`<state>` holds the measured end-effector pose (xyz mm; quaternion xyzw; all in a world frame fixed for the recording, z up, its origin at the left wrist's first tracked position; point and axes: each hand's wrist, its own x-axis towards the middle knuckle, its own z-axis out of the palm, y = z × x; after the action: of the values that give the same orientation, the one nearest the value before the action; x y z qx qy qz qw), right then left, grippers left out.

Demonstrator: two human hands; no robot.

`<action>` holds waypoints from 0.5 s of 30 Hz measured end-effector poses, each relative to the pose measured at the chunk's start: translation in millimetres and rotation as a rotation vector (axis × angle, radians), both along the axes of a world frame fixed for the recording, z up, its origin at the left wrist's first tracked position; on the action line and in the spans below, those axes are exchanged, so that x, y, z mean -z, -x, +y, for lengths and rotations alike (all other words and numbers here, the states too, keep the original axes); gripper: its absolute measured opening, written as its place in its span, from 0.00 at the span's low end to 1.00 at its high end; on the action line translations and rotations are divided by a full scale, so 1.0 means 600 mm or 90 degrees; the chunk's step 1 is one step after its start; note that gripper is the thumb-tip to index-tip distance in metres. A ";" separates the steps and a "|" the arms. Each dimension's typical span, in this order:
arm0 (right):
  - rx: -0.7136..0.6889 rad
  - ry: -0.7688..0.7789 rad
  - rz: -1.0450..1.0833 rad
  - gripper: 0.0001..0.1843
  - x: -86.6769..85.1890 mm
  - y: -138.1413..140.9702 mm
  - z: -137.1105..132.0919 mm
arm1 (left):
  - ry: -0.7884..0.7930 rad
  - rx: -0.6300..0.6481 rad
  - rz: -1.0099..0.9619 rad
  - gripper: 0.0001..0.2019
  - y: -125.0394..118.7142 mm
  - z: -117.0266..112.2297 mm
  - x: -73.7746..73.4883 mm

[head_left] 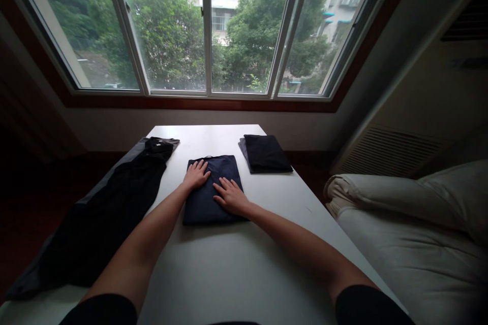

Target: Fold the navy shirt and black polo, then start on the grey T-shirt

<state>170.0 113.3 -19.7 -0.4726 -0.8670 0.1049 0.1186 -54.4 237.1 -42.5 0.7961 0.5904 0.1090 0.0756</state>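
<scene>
A folded dark navy garment (208, 205) lies in the middle of the white table (236, 264). My left hand (195, 174) rests flat on its upper left part, fingers spread. My right hand (230, 195) lies flat on its right half, fingers stretched toward the left. Neither hand holds anything.
A folded black garment (266, 153) sits at the table's far right. An unfolded black garment (102, 218) drapes along the left edge. A white cushioned seat (415, 223) stands to the right. A wide window (206, 25) fills the wall behind the table.
</scene>
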 end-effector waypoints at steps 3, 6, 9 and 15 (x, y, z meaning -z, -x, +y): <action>0.049 -0.015 0.056 0.31 -0.007 -0.038 -0.025 | 0.002 -0.001 0.005 0.35 0.000 0.002 -0.002; 0.157 -0.008 0.167 0.25 -0.021 -0.084 -0.037 | 0.025 -0.002 0.019 0.36 -0.004 0.004 -0.011; 0.242 0.105 0.327 0.19 -0.034 -0.121 -0.045 | 0.040 -0.026 0.023 0.35 -0.021 0.001 -0.023; 0.221 0.465 0.599 0.20 -0.050 -0.152 -0.060 | -0.018 0.085 0.004 0.30 -0.079 -0.045 -0.033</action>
<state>261.4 77.4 10.5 -0.5198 -0.5407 0.5709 0.3340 -7.3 210.2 -22.9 0.8349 0.5350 0.1093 0.0697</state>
